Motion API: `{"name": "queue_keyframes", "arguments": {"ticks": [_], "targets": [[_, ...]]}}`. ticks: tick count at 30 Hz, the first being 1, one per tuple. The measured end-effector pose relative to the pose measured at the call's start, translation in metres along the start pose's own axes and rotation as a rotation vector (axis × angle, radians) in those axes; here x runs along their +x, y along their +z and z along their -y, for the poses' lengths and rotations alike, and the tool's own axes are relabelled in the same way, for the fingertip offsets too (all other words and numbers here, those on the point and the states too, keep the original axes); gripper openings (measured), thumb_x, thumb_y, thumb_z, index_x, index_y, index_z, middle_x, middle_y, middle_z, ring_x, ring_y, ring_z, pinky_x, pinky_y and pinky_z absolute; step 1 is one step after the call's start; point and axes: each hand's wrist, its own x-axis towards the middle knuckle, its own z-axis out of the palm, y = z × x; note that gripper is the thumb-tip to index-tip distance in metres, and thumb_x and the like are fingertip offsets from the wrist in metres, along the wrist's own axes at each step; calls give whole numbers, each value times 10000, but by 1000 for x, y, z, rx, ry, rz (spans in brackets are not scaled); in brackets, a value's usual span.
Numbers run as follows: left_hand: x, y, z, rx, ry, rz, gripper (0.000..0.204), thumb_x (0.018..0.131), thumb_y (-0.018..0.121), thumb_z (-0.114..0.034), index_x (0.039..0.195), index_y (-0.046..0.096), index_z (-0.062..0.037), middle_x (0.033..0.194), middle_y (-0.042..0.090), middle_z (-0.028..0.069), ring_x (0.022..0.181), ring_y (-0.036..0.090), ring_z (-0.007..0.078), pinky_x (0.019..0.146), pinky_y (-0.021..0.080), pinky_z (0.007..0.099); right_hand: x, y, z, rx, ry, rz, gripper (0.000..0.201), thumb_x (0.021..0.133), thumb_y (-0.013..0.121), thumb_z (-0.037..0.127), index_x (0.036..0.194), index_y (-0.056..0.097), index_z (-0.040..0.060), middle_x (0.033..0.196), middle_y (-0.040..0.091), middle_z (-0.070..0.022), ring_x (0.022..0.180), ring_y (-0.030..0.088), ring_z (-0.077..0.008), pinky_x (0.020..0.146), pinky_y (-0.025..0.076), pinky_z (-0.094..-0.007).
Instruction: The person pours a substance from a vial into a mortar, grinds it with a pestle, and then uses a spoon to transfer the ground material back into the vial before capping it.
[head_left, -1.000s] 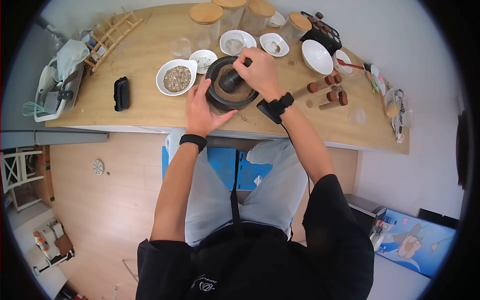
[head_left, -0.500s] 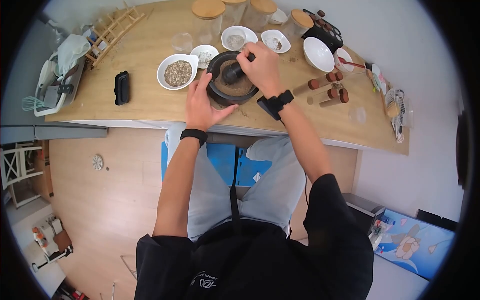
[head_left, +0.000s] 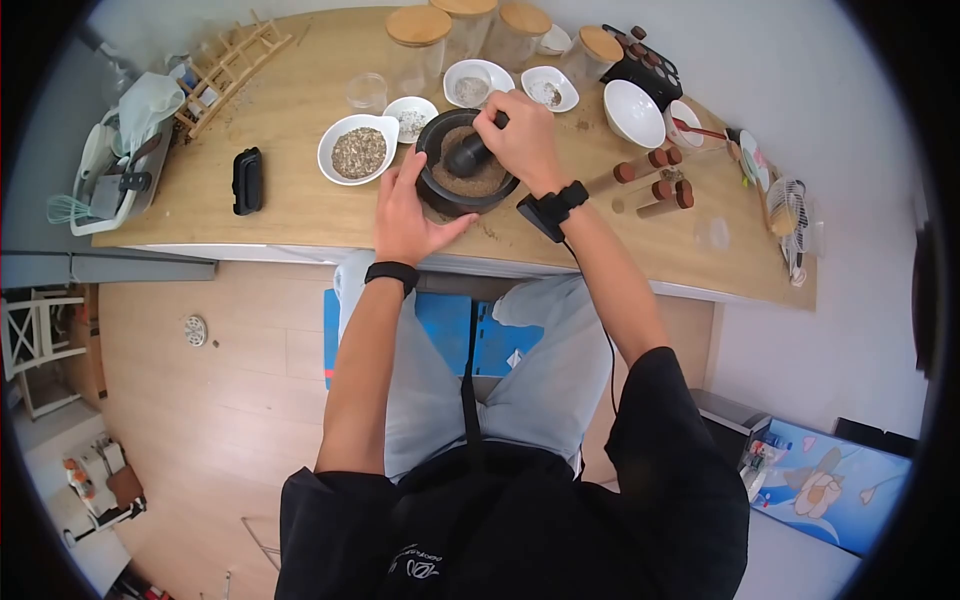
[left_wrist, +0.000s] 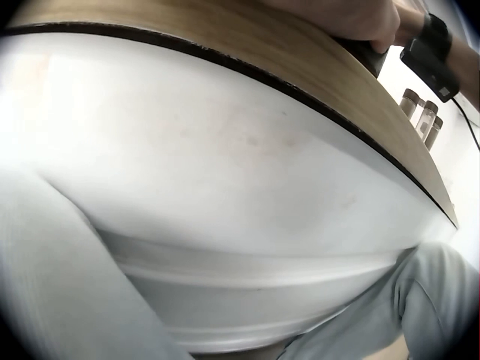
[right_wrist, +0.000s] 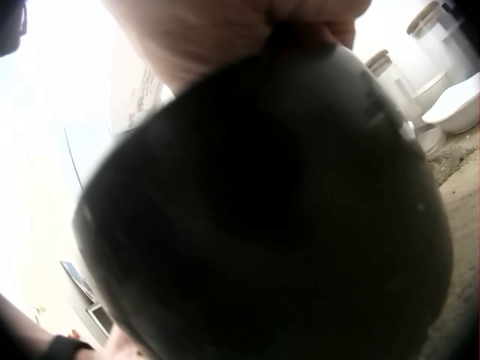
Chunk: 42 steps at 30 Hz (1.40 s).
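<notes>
My right hand [head_left: 525,135] grips a black pestle [head_left: 467,157], fingers curled round its upper end. The pestle leans with its thick head in brown powder [head_left: 484,184] inside a dark mortar [head_left: 455,206]. In the right wrist view the rounded pestle head [right_wrist: 262,210] fills most of the picture. My left hand [head_left: 403,218] lies against the mortar's left side, fingers extended up to the rim and thumb stretched along the front. The left wrist view catches mostly the white table front [left_wrist: 225,142]. Left of the mortar stands a white bowl [head_left: 388,125] of coarse brown bits.
Behind the mortar are small white dishes [head_left: 410,104] and wooden-lidded glass jars [head_left: 418,28]. Capped tubes [head_left: 665,205] and a white bowl [head_left: 634,115] stand to the right. A black case [head_left: 247,181] and a utensil basket [head_left: 130,205] are at the left. Powder specks dot the tabletop.
The head view shifts slightly. Both hands keep their places, with the pestle head still in the powder and only small shifts of the pestle visible.
</notes>
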Motion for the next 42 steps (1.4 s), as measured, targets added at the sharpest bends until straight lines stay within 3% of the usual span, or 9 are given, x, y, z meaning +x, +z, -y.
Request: {"name": "queue_keyframes", "arguments": {"ticks": [13,17,19,23,25,27,30,33,42], "targets": [[0,1,2,9,-29,58,1125,603,976,-400,1474,397,16,1379,569,240,1223,524,393,1061,470,463,2,-2,7,-47,-26,-177,153,782,722,169,741,635,50,707,657,-166,671,648,-379,622,504,-454],[0,2,1,-12,-9,17,1103,606,974,-393,1459,412,23,1398,563,241,1246,517,396,1070,466,461,-3,-1,5,13,53,-18,129,794,718,142,755,644,45,718,641,-161,680,642,-384,629,509,-459],[-1,0,-1,-14,-25,47,1100,610,973,-392,1458,412,26,1398,562,242,1250,514,396,1072,465,461,-3,1,11,-59,-10,-217,120,810,713,129,762,644,43,740,635,-158,689,635,-386,627,504,-470],[2,1,0,-12,13,3,1053,579,983,-351,1423,453,-8,1463,533,226,1153,545,388,1007,512,454,1,-4,10,-16,-57,-102,126,823,709,116,760,633,38,764,637,-151,687,627,-387,618,494,-474],[3,4,1,-26,0,28,1098,620,972,-391,1459,404,35,1379,567,237,1254,510,393,1070,464,462,0,-6,10,-26,-39,-191,118,817,708,113,761,635,39,761,640,-148,684,625,-387,629,497,-475],[-1,1,2,-32,-18,49,1096,622,971,-392,1458,405,34,1374,566,232,1244,511,395,1065,465,466,1,0,4,44,-15,-33,109,816,711,113,771,639,45,766,633,-139,678,621,-382,623,495,-469],[-2,6,5,-23,31,-1,1094,622,972,-392,1457,406,31,1368,568,229,1233,512,395,1056,471,463,-1,-3,13,-19,-56,-177,108,808,715,114,767,638,50,747,630,-137,677,626,-369,622,499,-455],[-2,4,4,-10,1,35,1099,621,974,-381,1463,398,27,1367,565,226,1226,514,393,1050,474,460,-3,0,5,20,44,-86,145,799,726,118,757,622,27,707,616,-141,649,623,-333,606,486,-407],[-1,4,3,-1,20,13,1100,614,977,-362,1465,396,21,1409,550,240,1211,518,397,1042,479,464,-9,1,4,2,34,-169,127,793,738,137,762,644,57,754,634,-142,693,634,-362,618,499,-458]]}}
